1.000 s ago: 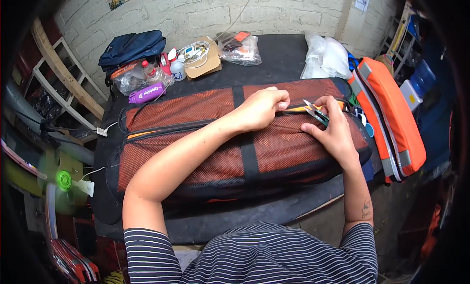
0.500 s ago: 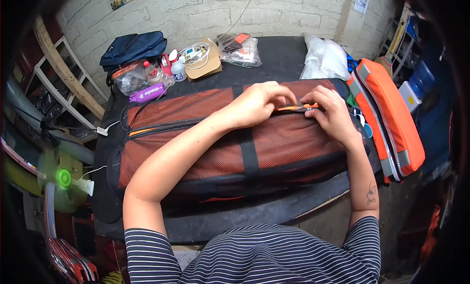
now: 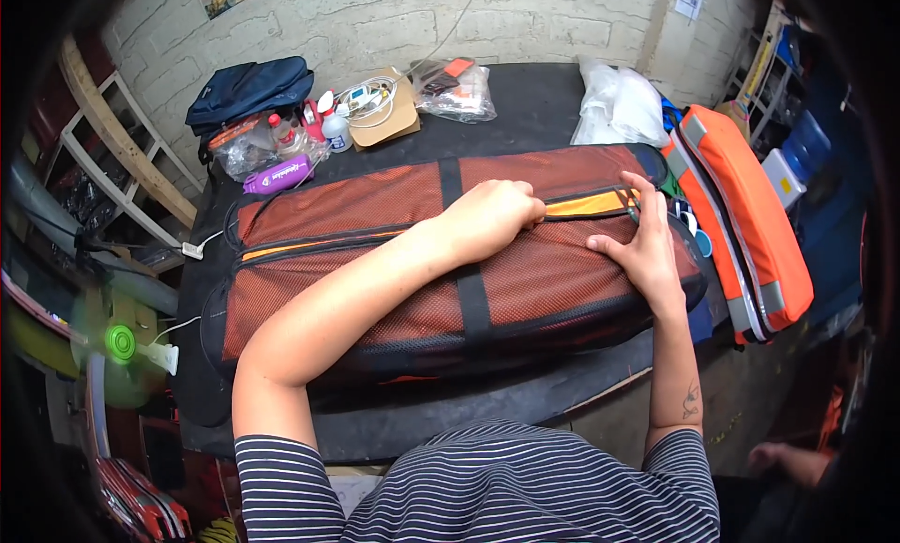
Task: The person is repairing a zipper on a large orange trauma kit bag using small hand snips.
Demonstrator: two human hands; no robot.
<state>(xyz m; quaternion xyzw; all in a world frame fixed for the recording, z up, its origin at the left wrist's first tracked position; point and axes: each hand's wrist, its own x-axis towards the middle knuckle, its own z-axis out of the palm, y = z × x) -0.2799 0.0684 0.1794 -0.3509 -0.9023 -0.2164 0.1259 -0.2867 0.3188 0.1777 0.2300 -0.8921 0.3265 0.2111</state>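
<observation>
A long bag of black mesh [image 3: 375, 309] with an orange-red lining lies across the table. Its zipper [image 3: 328, 243] runs lengthwise along the top and gapes, with bright yellow-orange material [image 3: 586, 206] showing widest between my hands. My left hand [image 3: 497, 217], right of the bag's middle, is closed on the zipper edge; whether it also holds a pull tab is hidden. At the right end of the gap, my right hand [image 3: 649, 248] has thumb and fingers spread, touching the bag's top. A black strap [image 3: 475, 304] crosses the bag under my left wrist.
An orange zipped bag [image 3: 750, 215] stands against the right end. Clear plastic bags [image 3: 623, 107], a cardboard piece with white cable [image 3: 394, 117], a spray bottle [image 3: 336, 131], purple pouch [image 3: 278, 175] and navy backpack [image 3: 248, 93] line the back. Another person's hand [image 3: 787, 461] shows lower right.
My left hand has closed at the zipper edge. My right hand has spread its fingers and shifted right. Between them the gap is wider. Another person's hand has appeared at lower right.
</observation>
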